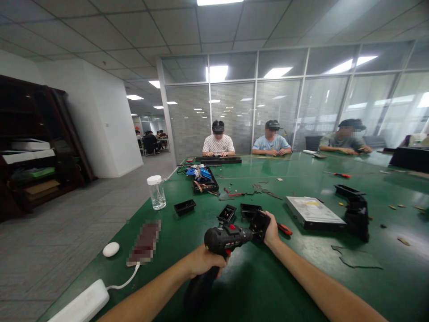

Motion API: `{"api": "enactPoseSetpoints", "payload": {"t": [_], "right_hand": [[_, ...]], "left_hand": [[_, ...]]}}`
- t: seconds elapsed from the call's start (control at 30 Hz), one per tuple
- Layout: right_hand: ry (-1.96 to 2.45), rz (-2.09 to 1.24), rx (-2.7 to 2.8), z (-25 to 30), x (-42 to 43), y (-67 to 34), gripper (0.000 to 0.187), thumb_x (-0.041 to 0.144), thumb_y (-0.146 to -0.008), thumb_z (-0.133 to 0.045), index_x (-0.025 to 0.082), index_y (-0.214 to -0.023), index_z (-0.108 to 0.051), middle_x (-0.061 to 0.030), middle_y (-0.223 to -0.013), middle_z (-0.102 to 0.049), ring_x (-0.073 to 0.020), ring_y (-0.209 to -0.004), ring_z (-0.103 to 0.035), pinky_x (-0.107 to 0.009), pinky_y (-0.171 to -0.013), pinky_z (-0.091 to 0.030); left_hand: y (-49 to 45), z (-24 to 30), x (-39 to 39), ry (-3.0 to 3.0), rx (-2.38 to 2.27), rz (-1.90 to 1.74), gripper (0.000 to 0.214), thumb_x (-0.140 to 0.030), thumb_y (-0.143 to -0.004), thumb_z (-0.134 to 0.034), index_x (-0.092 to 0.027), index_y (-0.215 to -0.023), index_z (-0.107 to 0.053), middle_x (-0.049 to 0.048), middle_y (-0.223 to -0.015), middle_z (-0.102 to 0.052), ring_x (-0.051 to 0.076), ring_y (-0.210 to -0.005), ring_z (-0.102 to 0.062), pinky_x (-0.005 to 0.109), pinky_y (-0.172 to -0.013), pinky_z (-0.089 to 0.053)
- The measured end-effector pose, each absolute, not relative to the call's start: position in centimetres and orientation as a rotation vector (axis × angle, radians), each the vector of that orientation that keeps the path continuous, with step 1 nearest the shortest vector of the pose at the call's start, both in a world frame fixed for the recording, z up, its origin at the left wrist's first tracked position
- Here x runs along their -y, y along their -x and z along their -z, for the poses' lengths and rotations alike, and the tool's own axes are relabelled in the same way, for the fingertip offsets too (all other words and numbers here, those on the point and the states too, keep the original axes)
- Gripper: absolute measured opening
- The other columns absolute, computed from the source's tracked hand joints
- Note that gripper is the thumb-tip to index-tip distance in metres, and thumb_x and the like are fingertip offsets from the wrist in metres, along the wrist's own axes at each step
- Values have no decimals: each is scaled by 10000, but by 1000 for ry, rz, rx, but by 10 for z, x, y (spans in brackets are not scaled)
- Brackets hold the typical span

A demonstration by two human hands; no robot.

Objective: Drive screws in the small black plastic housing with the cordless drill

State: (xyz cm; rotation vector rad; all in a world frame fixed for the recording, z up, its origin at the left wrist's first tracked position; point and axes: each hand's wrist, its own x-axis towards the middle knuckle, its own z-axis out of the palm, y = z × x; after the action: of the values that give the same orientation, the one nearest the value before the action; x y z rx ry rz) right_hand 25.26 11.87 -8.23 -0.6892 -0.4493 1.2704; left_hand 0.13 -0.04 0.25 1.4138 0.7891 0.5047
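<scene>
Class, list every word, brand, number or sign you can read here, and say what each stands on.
"NY": on the white, dark-patterned cloth T-shirt.
Too blurred to read: pale lettering on the black, pistol-shaped power drill.
Too small to read: markings on the flat silver metal box.

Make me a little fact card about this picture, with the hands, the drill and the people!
Left hand: grips the drill
Right hand: holds a black box
Drill tip: points at that box
Spinning: can't tell
Table: green
Bottle: white lid, clear sides
People: three, across the table
</scene>
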Motion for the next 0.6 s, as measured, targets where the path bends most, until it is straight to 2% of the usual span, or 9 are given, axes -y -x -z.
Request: {"api": "enactPoseSetpoints", "payload": {"t": [0.17,0.6], "right_hand": [[698,-1280,459,83,-119,-253,240,403,-633,-514,210,-740,-609,24,-594,-613,-176,-538,-565,-300,-510,-432],[690,-1282,424,82,-118,-253,214,389,-635,-524,209,-717,-606,26,-576,-608,-173,-524,-558,-295,-487,-428]], "left_hand": [[-2,4,-1,-1423,-779,-545,183,-106,-543,-493,-123,-709,-565,-38,-522,-486,89,-443,-442,224,-452,-350],[-2,-1,2,-1420,-780,-538,155,-125,-553,-500,-127,-693,-566,-36,-505,-489,97,-453,-451,235,-471,-354]]}}
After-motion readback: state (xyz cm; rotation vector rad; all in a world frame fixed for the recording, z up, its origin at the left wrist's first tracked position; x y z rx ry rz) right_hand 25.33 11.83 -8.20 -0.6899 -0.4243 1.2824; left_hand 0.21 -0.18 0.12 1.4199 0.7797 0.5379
